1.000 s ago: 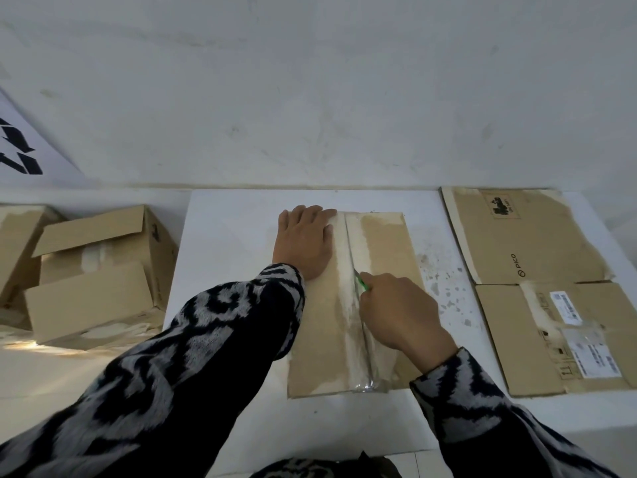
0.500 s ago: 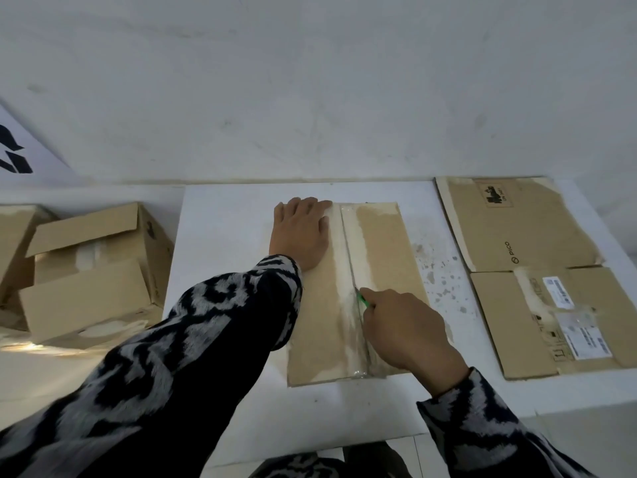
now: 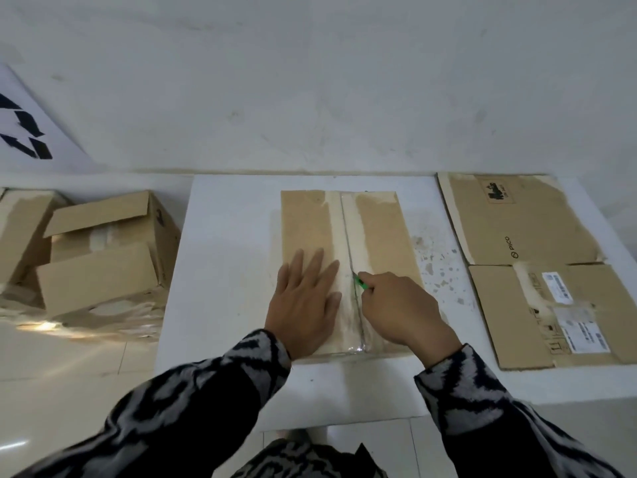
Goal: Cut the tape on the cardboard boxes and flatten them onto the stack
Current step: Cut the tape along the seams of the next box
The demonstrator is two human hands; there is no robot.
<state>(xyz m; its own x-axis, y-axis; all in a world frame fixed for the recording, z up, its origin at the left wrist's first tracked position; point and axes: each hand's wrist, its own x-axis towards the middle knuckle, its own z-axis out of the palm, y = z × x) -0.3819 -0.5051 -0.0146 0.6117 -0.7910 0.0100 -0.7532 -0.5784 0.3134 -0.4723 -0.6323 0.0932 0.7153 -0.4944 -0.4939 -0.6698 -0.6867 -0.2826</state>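
A small green-handled cutter (image 3: 360,283) is pinched in the right hand (image 3: 400,307) at the taped seam (image 3: 348,243); left hand (image 3: 303,305) lies flat, fingers spread, just beside it on the light, stiff brown cardboard box (image 3: 306,229), best steadied near the seam

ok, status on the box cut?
Left hand flat on box, right hand gripping green cutter at the taped seam. Near end of seam uncut. Nothing in the way.

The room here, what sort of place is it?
Probably a packing or recycling corner: flattened cardboard on a white table, opened boxes on the tiled floor, and a recycling-arrows sign against the bare wall.
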